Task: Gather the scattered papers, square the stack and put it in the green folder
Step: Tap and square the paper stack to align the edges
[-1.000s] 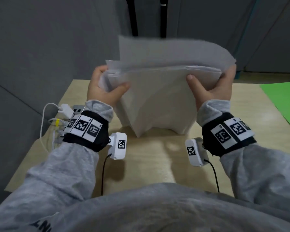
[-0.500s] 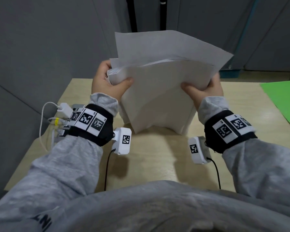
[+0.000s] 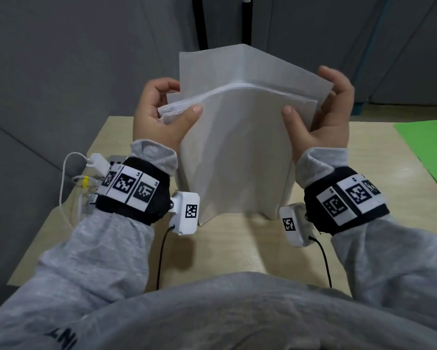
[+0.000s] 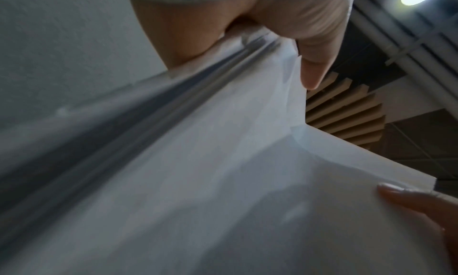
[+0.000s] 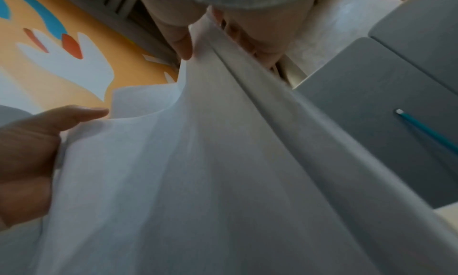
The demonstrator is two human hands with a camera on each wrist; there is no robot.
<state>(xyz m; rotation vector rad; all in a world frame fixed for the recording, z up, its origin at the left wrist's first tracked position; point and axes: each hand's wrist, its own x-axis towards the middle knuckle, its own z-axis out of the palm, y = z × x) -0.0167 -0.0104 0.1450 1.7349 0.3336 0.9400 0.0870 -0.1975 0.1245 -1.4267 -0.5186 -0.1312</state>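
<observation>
Left hand [image 3: 159,117] pinches the paper stack [image 3: 237,152] at its left edge, thumb on the near face, fingers curled behind. Stack stands upright on the table [image 3: 232,246], bowed, top edges uneven, one sheet sticking up; sheets blank, no readable print. Right hand [image 3: 323,117] clamps the right edge, fingers looser; green folder [image 3: 429,147] lies flat, far right.

The stack of papers [image 3: 237,152] stands on edge mid-table [image 3: 225,248], walling off the far edge. The strip along the near edge lies bare between the wrist-camera cables [image 3: 160,258]. A white charger and cords [image 3: 96,164] crowd the left edge; the green folder [image 3: 429,147] covers the right edge.
</observation>
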